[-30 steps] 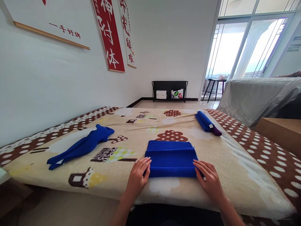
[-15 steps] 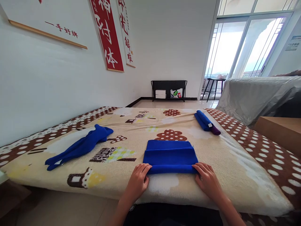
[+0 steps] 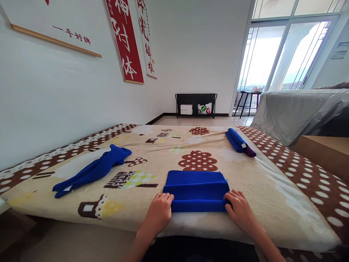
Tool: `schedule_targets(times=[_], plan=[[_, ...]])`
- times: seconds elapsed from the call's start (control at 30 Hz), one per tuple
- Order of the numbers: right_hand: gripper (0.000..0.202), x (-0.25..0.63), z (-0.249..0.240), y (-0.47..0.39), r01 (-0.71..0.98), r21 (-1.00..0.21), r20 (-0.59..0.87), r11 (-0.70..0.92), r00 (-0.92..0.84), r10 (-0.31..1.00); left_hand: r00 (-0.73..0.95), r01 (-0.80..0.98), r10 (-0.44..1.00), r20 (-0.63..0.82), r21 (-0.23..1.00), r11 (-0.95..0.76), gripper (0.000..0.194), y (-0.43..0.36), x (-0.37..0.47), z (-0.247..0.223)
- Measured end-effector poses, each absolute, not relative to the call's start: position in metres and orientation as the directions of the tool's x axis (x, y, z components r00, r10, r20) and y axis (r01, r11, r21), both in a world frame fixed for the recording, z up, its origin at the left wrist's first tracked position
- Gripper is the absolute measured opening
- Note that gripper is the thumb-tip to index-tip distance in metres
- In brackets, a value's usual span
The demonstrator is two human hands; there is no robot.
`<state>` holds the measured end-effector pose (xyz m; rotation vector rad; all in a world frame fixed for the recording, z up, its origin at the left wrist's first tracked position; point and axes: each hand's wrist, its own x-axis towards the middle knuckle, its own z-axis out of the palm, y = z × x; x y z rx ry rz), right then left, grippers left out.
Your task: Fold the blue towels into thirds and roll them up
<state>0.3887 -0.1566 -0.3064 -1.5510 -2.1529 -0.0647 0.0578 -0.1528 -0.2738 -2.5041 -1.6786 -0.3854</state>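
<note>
A folded blue cloth (image 3: 196,191) lies flat near the front edge of the bed, with creases running across it. My left hand (image 3: 160,208) is closed on its near left corner, fingers curled over the edge. At the near right side, my right hand (image 3: 239,206) pinches the same cloth. A second blue cloth (image 3: 94,169), loose and crumpled, rests on the blanket to the left. Farther back on the right lies a rolled blue cloth (image 3: 236,140) with a white tag and a purple end (image 3: 250,152).
The bed carries a cream patterned blanket (image 3: 131,211) with brown polka-dot borders. A cardboard box (image 3: 324,151) and a plastic-covered piece of furniture (image 3: 294,105) stand at the right. Beyond the bed is a black rack (image 3: 195,99); a stool (image 3: 249,100) stands by the glass door.
Both hands and the folded cloth have moved toward the bed's front edge. The fingers are more curled over the near edge. The other two blue cloths have stayed put.
</note>
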Motion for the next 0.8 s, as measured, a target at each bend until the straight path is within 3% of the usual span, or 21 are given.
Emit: schedule_targets(times=[0.13,0.27,0.37,0.63,0.8], plan=[[0.026,0.368,-0.31,-0.162,0.952,-0.16,0.479,0.259,-0.154,0.864,0.344,0.934,0.89,0.3,-0.011,-0.357,0.035,-0.155,0.069,-0.27],[0.044,0.33,-0.311,-0.163,0.866,-0.182,0.527,0.466,-0.314,0.79,0.454,0.861,0.824,0.339,0.073,-0.504,0.041,-0.155,0.106,-0.278],[0.042,0.31,-0.311,-0.16,0.817,-0.204,0.49,0.539,-0.391,0.779,0.477,0.822,0.795,0.375,0.132,-0.555,0.039,-0.154,0.128,-0.29],[0.049,0.364,-0.324,-0.145,0.954,-0.196,0.423,0.227,-0.126,0.897,0.278,0.918,0.852,0.443,0.138,-0.371,0.04,-0.144,0.076,-0.31],[0.047,0.381,-0.331,-0.147,0.986,-0.107,0.438,0.125,-0.066,0.897,0.161,0.953,0.851,0.5,0.146,-0.266,0.036,-0.15,0.065,-0.31]])
